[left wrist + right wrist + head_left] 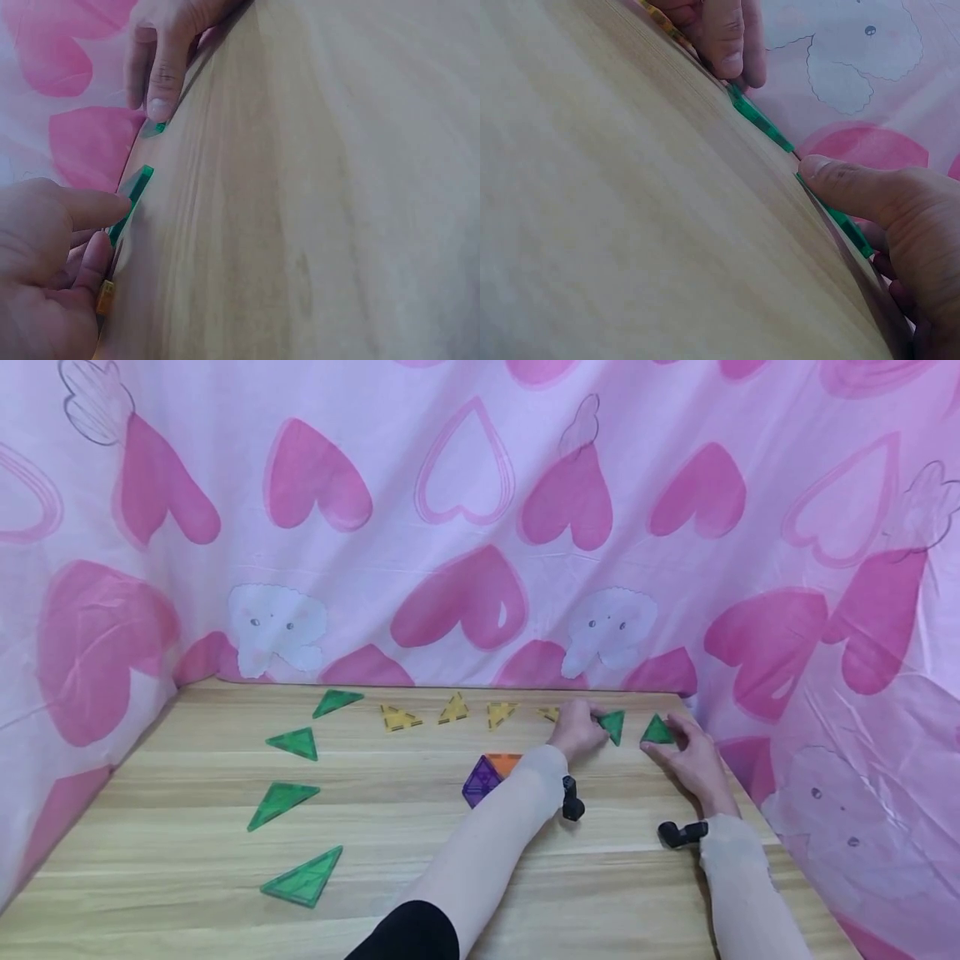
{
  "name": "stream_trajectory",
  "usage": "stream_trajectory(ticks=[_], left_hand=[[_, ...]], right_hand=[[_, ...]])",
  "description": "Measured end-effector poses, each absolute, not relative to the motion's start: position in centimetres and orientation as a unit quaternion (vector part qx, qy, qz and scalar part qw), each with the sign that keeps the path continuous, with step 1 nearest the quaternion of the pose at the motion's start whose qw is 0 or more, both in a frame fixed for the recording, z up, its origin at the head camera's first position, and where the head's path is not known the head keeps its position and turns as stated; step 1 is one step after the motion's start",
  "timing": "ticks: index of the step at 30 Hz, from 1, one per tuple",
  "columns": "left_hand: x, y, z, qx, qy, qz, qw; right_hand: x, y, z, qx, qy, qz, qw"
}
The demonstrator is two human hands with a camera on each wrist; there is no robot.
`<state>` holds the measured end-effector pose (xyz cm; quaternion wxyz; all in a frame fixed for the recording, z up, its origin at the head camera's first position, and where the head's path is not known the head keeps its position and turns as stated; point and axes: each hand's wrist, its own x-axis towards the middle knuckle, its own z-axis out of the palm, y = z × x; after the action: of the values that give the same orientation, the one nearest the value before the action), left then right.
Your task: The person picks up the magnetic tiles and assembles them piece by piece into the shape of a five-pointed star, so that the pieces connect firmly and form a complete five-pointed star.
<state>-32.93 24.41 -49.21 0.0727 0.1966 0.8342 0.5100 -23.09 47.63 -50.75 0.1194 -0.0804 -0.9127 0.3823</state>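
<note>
Toward the back right of the table, my left hand (pixel 581 732) pinches the edge of a green triangular magnetic tile (pixel 612 727). In the left wrist view, the thumb and fingers meet at that tile's near end (pixel 133 201). My right hand (pixel 699 758) holds another green triangular tile (pixel 657 730) between thumb and fingers, a little to the right. Both tiles are at the tabletop, with a gap between them. Beside the left hand lies a yellow triangular tile (pixel 549 714), partly hidden by it.
More yellow triangles (pixel 453 708) run along the back edge. Several green triangles (pixel 292 743) form a column on the left. A purple tile (pixel 482 782) and an orange tile (pixel 502 763) sit mid-table, partly behind the left forearm. A pink heart-print curtain (pixel 457 593) surrounds the wooden table (pixel 405 827).
</note>
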Motion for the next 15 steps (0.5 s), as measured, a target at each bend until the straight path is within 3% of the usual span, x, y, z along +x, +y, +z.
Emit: stream_trajectory(ticks=[15], left_hand=[[-31.9,25.1,-48.7,0.217,0.873,0.434,0.043]], right_hand=[[-23.3,46.8,-50.4,-0.030,-0.917,0.390,0.082]])
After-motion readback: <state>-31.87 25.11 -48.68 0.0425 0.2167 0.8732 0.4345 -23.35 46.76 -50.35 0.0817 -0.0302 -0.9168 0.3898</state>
